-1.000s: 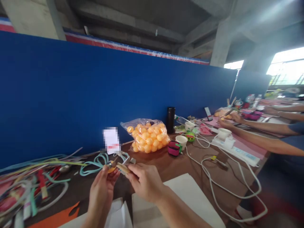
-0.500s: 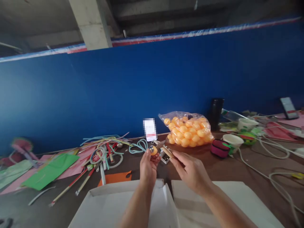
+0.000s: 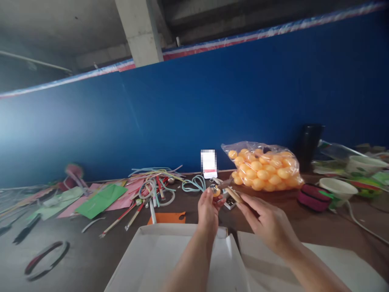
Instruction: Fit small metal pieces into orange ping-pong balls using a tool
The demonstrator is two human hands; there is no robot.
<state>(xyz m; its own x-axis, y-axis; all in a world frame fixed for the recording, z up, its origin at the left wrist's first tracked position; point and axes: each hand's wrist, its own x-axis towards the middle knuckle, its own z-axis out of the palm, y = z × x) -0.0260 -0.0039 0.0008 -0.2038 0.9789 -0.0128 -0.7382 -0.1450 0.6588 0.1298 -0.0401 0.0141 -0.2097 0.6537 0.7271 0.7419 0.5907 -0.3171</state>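
Between the fingertips of my left hand (image 3: 209,207) is a small orange ball (image 3: 216,191) with something shiny on its face. My right hand (image 3: 267,217) grips a light wooden handle (image 3: 234,195), whose dark tip reaches toward the ball. Whether the tip touches the ball is too small to tell. Below and behind the handle, a small white box (image 3: 229,203) lies on the table, partly hidden. Both hands are above the rear edge of an open white box (image 3: 170,259).
Behind my hands are a bag of orange balls (image 3: 264,168) and a phone (image 3: 209,164). Left lie pipe cleaners (image 3: 154,188), green paper (image 3: 101,200) and orange paper (image 3: 170,217). Right are a maroon pouch (image 3: 314,197) and a paper cup (image 3: 338,190).
The view has turned left, so the scene has shifted right in the picture and a dark ring shows at lower left. Both hands keep their holds, close together.
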